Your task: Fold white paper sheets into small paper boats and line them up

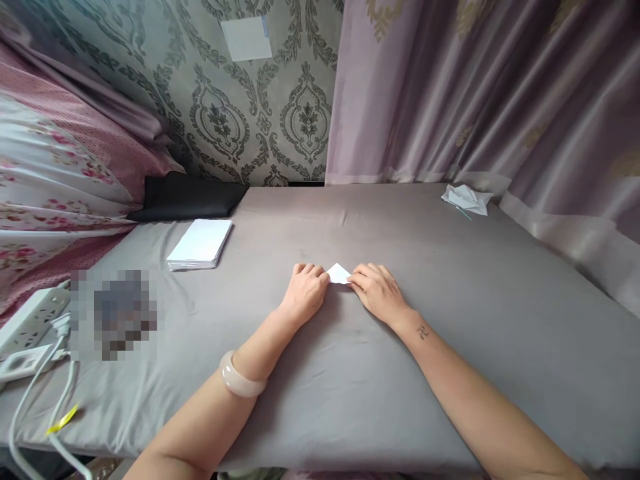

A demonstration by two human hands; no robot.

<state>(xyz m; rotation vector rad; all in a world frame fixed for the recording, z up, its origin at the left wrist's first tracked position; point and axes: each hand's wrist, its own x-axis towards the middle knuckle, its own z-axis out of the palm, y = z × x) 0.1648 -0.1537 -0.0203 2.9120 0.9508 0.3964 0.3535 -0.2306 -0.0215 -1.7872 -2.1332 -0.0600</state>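
Between my two hands, low over the middle of the grey cloth-covered table [350, 373], is a small piece of folded white paper [339, 274] with a pointed top. My left hand [309, 288] grips its left corner, fingers curled in. At the opposite corner, my right hand [376, 291] pinches the paper between thumb and fingers. Both hands cover the paper's side ends, so its full outline is hidden. A pale bangle [242, 377] circles my left forearm.
A stack of white paper [201, 244] lies at the left, before a black folded item [193, 195]. Folded white papers [467, 199] sit at the back right. A power strip [33, 317] with white cables [35, 393] occupies the left edge, beside a blurred-out patch. Curtains [425, 93] hang behind.
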